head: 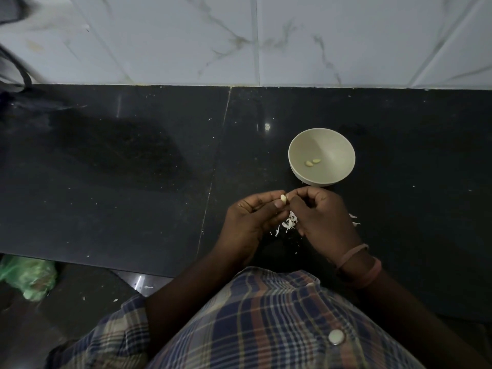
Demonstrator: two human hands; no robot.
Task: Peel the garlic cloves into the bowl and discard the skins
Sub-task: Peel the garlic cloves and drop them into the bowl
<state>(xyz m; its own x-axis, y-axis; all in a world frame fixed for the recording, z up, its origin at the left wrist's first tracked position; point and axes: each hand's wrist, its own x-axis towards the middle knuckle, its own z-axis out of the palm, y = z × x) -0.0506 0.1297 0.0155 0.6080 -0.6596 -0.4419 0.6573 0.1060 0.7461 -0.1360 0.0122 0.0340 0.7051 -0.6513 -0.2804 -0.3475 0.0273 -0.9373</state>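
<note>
A pale garlic clove (363, 198) is pinched between the thumb and fingers of my left hand (250, 217), just above the counter. My right hand (322, 219) has its fingertips on the clove's right side, fingers curled. Beyond the hands stands a cream bowl (343, 145) with two peeled cloves (312, 162) inside. A small heap of white garlic skins (288, 225) lies on the black counter under and between my hands, with a few more skin bits (354, 219) to the right of my right hand.
The black stone counter (133, 182) runs to a white marble-tiled wall (239, 41). A green plastic bag (28, 276) lies on the floor at the lower left, below the counter's front edge. Dark cables hang at the far left.
</note>
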